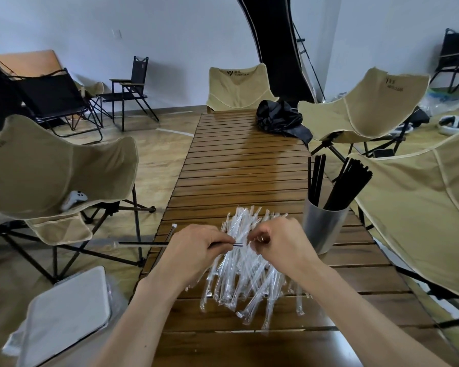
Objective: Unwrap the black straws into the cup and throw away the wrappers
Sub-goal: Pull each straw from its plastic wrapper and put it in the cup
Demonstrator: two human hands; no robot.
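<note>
While both hands work just above a heap of clear wrappers [249, 263] on a slatted wooden table [239, 165], one black straw [143, 243] lies level between them, its long axis running left to right across the person's body. The left hand [196, 250] has its fingers curled round the straw near the right end, so most of its length sticks out to the left, past the table edge; it looks still sleeved in clear film there. The right hand [278, 239] sits just beside the straw's right tip, fingers bent inward as if pinching the wrapper end (the exact contact is hidden behind the knuckles, so I cannot tell what it holds). The coming move turns on this line: pulling the hands apart along the straw's axis would likely slide the film off.

A metallic cup [325, 229] stands upright just to the right of the right hand, already holding a fan of bare black straws; that hand is the nearer one to it. A white-lidded bin [69, 313], probably for wrappers, sits on the floor low at the left, nearer the left hand.

Beige folding camp chairs [51, 176] ring the table, a black bag [281, 120] rests at its far end, and black chairs stand by the pale wall.
</note>
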